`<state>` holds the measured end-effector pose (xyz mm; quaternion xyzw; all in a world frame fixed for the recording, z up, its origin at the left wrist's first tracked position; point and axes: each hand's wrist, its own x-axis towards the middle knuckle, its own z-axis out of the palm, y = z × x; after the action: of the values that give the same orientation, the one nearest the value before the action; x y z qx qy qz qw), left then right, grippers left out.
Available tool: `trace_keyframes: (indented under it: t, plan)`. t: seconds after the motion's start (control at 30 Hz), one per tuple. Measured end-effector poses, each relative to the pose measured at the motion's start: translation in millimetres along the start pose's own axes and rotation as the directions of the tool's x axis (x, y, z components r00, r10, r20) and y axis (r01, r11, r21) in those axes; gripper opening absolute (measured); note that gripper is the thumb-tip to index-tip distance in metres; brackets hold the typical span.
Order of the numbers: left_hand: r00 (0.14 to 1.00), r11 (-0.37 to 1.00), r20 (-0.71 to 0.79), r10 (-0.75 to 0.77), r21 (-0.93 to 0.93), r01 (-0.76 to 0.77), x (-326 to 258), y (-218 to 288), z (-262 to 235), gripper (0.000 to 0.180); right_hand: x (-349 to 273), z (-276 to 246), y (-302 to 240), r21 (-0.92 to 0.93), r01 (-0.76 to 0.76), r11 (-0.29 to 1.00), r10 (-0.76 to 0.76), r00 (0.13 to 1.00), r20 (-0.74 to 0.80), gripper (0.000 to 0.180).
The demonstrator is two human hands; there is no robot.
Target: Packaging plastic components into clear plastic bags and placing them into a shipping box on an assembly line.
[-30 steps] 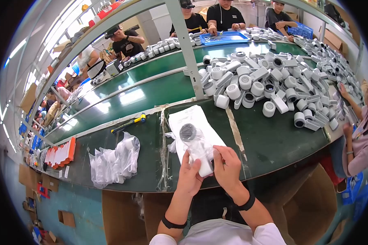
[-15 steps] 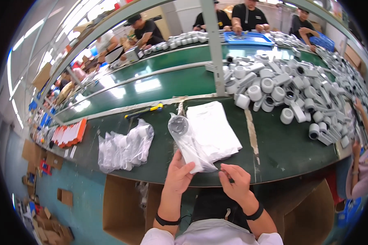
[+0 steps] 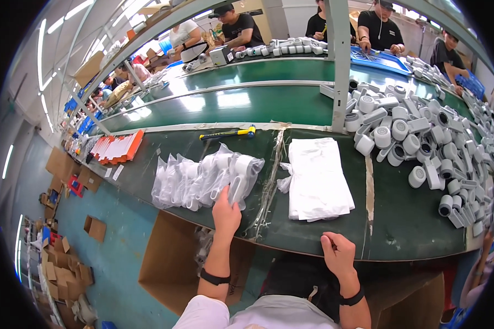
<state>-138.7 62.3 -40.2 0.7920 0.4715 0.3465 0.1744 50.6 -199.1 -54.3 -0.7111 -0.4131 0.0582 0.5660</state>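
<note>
My left hand [image 3: 226, 214] is at the lower end of a clear plastic bag [image 3: 246, 171] holding a pale grey part with a round head and a handle. Its thumb and forefinger lie around the handle end. This bag rests on the dark green bench at the right end of a row of similar bagged parts [image 3: 189, 178], overlapping its neighbour. My right hand [image 3: 340, 253] hovers at the bench's front edge, fingers curled in with nothing visible in them. Just beyond it lies a stack of flat white plastic bags [image 3: 319, 178].
Loose grey handled parts [image 3: 417, 131] heap at the right. A yellow-and-black hammer [image 3: 228, 133] lies behind the bagged row; an orange box of white slips [image 3: 118, 147] sits far left. A metal post [image 3: 341, 66] rises at the back. Cardboard boxes [image 3: 167, 257] stand below; co-workers sit across.
The bagged part has gone left from beside the white stack to the row's end, with my left hand. My right hand has curled its fingers and dropped slightly. The view has turned left.
</note>
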Motion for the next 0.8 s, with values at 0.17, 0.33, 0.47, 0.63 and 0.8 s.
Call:
trace_keyframes:
  t: [0.17,0.33,0.47,0.63,0.8]
  plan:
    - [0.99,0.99,-0.109,0.091,0.115,-0.078,10.0,-3.5,12.0,0.044,-1.9,2.8,2.4,-0.021,-0.018,1.0,0.018,1.0,-0.009,0.009]
    - [0.984,0.993,-0.168,-0.065,0.083,0.08,9.2,10.8,-36.1,0.037,-2.6,-2.7,8.6,-0.071,0.043,0.997,-0.044,0.999,-0.009,0.008]
    - [0.943,0.968,-0.32,0.089,0.253,-0.006,46.2,-43.7,-83.8,0.043,-1.8,0.7,1.1,-0.055,0.097,0.994,-0.097,0.995,0.003,0.007]
    - [0.997,0.902,-0.043,-0.067,0.424,0.079,71.4,-55.6,-62.8,0.065,-0.6,2.4,0.6,-0.089,0.081,0.993,-0.081,0.997,0.005,0.007]
    - [0.954,0.756,0.114,-0.277,0.638,0.143,69.8,-22.9,-47.1,0.083,-0.7,0.5,1.5,-0.106,0.079,0.991,-0.078,0.997,0.017,0.007]
